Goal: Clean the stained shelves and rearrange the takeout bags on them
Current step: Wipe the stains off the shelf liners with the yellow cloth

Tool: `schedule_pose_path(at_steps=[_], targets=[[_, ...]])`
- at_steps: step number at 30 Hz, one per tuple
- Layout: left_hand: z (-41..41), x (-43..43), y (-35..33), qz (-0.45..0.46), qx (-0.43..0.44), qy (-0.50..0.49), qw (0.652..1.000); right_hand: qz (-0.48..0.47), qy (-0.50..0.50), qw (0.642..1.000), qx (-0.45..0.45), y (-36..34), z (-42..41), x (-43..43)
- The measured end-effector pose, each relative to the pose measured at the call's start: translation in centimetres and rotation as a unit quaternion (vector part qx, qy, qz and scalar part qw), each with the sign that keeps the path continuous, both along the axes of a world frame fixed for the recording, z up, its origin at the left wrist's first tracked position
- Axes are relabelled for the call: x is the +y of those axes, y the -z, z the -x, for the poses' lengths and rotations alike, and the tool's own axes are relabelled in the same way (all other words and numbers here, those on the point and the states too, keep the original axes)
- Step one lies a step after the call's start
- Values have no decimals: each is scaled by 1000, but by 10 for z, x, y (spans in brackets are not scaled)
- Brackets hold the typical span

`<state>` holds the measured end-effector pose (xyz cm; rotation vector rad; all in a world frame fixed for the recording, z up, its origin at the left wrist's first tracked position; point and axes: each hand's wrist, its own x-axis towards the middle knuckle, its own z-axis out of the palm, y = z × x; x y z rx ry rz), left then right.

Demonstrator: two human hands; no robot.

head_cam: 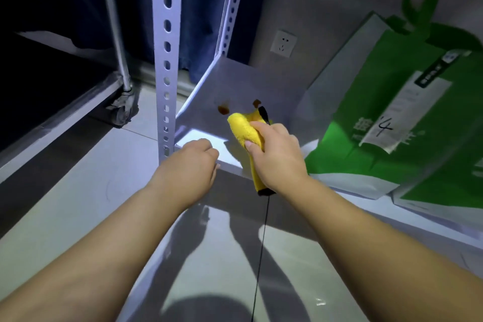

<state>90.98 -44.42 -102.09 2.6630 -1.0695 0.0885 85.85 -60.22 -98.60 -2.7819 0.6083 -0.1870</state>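
A low white shelf (235,78) carries two brown stains (223,109) near its middle. My right hand (277,154) grips a yellow cloth (241,127) with black trim, held just above the shelf beside the stains. My left hand (193,165) rests at the shelf's front left corner with its fingers curled under and nothing visible in it. A green and white takeout bag (407,118) marked with a handwritten 4 leans on the right side of the same shelf.
A perforated white upright (165,60) stands at the shelf's front left corner, another at the back. A wheeled metal cart (78,102) stands to the left on the tiled floor. A wall socket (283,43) sits behind the shelf. A thin black cord (261,256) hangs from the cloth.
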Motion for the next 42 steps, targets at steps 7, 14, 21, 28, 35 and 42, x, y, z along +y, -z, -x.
schedule_pose_path(at_steps=[7,14,21,28,35,42], targets=[[-29,-20,27,5,36,-21,999,26,75,991,107,36,-37,-11],[-34,-16,41,59,-17,-35,997,19,173,981,92,56,-97,-28],[-29,-12,46,132,-24,-23,991,54,21,993,100,51,-96,-31],[-24,-8,50,151,-38,-8,988,76,-80,991,72,58,-55,-30],[-25,-7,55,185,-63,6,981,34,112,992,53,61,-123,-32],[-26,-7,58,203,-61,3,977,44,5,998,36,56,-162,-28]])
